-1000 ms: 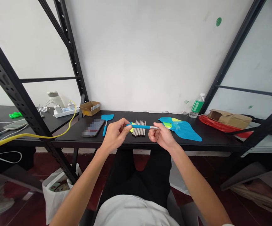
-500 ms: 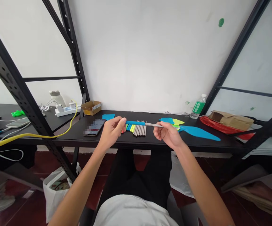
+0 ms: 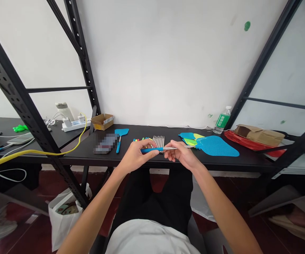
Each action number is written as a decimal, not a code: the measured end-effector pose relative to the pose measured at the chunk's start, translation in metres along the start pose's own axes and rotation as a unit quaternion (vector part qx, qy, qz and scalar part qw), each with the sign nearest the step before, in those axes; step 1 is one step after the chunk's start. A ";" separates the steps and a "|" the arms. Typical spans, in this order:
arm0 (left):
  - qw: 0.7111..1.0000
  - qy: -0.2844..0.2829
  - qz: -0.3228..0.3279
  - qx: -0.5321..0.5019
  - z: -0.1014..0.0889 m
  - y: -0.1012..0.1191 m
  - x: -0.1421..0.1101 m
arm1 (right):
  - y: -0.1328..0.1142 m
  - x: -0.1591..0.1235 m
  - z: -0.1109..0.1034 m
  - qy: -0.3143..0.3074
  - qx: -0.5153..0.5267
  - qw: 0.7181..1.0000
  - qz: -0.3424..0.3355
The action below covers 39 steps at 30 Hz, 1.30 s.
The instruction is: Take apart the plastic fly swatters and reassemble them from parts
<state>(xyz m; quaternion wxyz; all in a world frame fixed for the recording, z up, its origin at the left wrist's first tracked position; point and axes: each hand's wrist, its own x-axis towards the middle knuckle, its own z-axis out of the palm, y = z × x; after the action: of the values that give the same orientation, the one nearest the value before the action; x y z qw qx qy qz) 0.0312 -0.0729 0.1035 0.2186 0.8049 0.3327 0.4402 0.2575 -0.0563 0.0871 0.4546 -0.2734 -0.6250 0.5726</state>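
I hold a fly swatter (image 3: 215,146) level over the front of the black table (image 3: 89,155). My left hand (image 3: 135,156) grips its blue handle. My right hand (image 3: 182,154) pinches the thin metal rod between handle and blue mesh head. The head lies flat, pointing right. Behind my hands sits a row of metal rods (image 3: 158,140) with coloured grips (image 3: 141,139) to their left. Spare blue and yellow-green swatter heads (image 3: 190,137) lie just beyond the held head.
A finished blue swatter (image 3: 120,135) and a phone (image 3: 104,143) lie left of my hands. A small cardboard box (image 3: 102,120), a power strip (image 3: 74,124), a water bottle (image 3: 221,120) and a brown bag on red plastic (image 3: 258,134) stand further off. Black rack posts (image 3: 22,102) flank the table.
The swatter head has turned from edge-on to flat. My hands have come closer together and nearer to me, with the rod shorter between them.
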 end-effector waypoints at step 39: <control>0.973 0.195 -0.096 0.079 -0.028 -0.070 0.011 | -0.015 -0.004 -0.021 0.061 0.007 0.998 -0.031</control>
<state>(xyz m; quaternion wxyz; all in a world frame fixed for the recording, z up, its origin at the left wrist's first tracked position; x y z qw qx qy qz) -0.0122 -0.0152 0.0788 0.1264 0.6828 0.4780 0.5379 0.2805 -0.0524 0.0988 0.5113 -0.2855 -0.6000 0.5450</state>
